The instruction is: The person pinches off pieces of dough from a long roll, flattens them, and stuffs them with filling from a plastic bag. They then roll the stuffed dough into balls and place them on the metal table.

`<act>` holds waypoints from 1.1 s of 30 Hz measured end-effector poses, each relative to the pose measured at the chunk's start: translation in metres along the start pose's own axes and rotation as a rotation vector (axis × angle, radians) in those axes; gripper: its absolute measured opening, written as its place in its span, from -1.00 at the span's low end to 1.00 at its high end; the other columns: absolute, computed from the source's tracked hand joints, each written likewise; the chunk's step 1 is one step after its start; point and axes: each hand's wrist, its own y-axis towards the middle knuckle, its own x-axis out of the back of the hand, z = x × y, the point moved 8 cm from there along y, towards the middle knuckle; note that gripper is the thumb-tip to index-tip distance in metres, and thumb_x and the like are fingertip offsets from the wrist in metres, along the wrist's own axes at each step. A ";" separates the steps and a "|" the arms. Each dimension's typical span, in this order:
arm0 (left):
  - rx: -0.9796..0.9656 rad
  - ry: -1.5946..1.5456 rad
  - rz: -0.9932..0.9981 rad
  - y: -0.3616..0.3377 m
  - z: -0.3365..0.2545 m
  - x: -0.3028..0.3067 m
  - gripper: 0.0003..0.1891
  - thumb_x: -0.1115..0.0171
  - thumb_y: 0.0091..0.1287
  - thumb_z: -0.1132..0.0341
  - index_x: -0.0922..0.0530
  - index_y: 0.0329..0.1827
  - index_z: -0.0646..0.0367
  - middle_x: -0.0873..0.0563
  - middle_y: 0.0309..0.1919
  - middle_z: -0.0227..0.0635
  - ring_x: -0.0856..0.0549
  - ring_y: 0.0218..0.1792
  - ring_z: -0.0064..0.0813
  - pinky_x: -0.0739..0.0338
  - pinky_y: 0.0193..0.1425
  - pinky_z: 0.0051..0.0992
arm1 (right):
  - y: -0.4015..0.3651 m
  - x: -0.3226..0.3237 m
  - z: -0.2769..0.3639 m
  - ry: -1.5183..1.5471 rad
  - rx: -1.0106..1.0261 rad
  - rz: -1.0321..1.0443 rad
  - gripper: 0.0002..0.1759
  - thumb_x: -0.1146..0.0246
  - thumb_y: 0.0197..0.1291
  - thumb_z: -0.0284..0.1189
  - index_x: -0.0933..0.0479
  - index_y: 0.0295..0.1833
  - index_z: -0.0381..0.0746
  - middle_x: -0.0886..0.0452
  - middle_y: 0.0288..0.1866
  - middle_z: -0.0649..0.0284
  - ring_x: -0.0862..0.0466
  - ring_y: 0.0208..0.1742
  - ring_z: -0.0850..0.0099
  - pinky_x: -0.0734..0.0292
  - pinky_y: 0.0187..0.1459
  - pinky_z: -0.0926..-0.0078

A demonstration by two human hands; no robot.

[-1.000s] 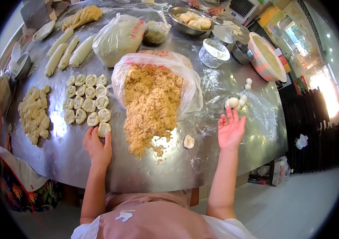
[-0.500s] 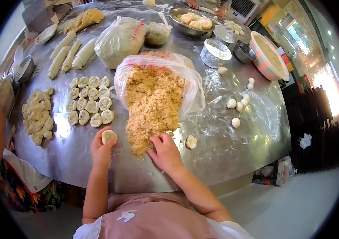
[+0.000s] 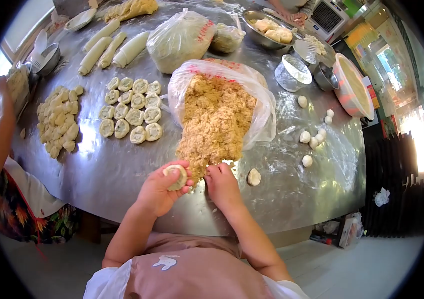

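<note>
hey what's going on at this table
A person works at a steel table. Their left hand cups a dough round, and the right hand has its fingers at the near edge of the filling spilling from a bag. More rounds lie in rows to the left; balls sit right.

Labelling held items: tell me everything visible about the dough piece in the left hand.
The dough piece is a pale, round, soft-looking disc with a lighter centre. It sits tilted in the left hand, gripped around its rim, lifted off the metal table. It is beside the near edge of the brown crumbly filling; whether they touch is unclear.
</note>
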 end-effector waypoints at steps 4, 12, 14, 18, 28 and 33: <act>0.001 0.059 0.034 -0.008 0.002 -0.006 -0.72 -0.14 0.45 0.35 -0.46 0.17 0.21 -0.65 -0.08 -0.24 -0.68 -0.16 -0.41 -0.61 -0.16 -0.54 | 0.001 0.018 0.007 0.086 0.013 -0.054 -0.80 -0.38 0.08 -0.48 -0.60 -0.15 -0.21 -0.59 -0.24 0.12 -0.65 -0.27 0.15 -0.57 -0.23 0.30; -0.016 0.019 0.005 0.006 0.026 -0.006 -0.71 -0.06 0.49 0.30 -0.43 0.21 0.13 -0.59 0.02 -0.29 -0.59 0.06 -0.33 -0.46 0.24 -0.30 | -0.001 0.039 -0.004 0.289 -0.092 -0.122 -0.81 -0.39 0.10 -0.49 -0.61 -0.16 -0.25 -0.57 -0.32 0.20 -0.61 -0.42 0.37 -0.54 -0.34 0.46; 0.001 0.064 -0.009 0.009 0.039 -0.010 -0.68 0.00 0.53 0.23 -0.38 0.27 0.09 -0.54 0.07 -0.32 -0.55 0.11 -0.35 -0.40 0.30 -0.27 | -0.004 0.046 0.013 0.366 -0.057 -0.131 -0.81 -0.39 0.08 -0.54 -0.61 -0.16 -0.24 -0.55 -0.33 0.23 -0.59 -0.42 0.44 -0.53 -0.35 0.51; -0.013 0.123 -0.018 0.012 0.052 -0.022 -0.66 0.08 0.57 0.22 -0.30 0.33 0.07 -0.53 0.09 -0.31 -0.51 0.15 -0.40 -0.39 0.26 -0.33 | -0.005 0.051 0.047 0.322 0.053 -0.052 -0.76 -0.39 0.07 -0.57 -0.60 -0.11 -0.25 -0.56 -0.24 0.21 -0.61 -0.38 0.42 -0.55 -0.32 0.51; -0.087 0.154 0.050 0.011 0.048 -0.029 -0.66 0.06 0.57 0.30 -0.27 0.34 0.09 -0.57 0.08 -0.23 -0.59 0.09 -0.39 -0.47 0.21 -0.38 | -0.013 0.051 0.061 0.390 -0.003 -0.089 -0.68 -0.32 0.15 -0.62 -0.52 0.04 -0.30 -0.70 -0.18 0.13 -0.75 -0.22 0.38 -0.64 -0.17 0.49; -0.118 0.104 0.118 0.012 0.047 -0.025 -0.66 -0.01 0.53 0.35 -0.32 0.32 0.12 -0.57 0.08 -0.26 -0.59 0.07 -0.43 -0.48 0.23 -0.39 | -0.013 0.055 0.059 0.390 0.029 -0.154 -0.69 -0.36 0.12 -0.60 -0.53 0.01 -0.30 -0.70 -0.24 0.16 -0.74 -0.30 0.36 -0.65 -0.22 0.48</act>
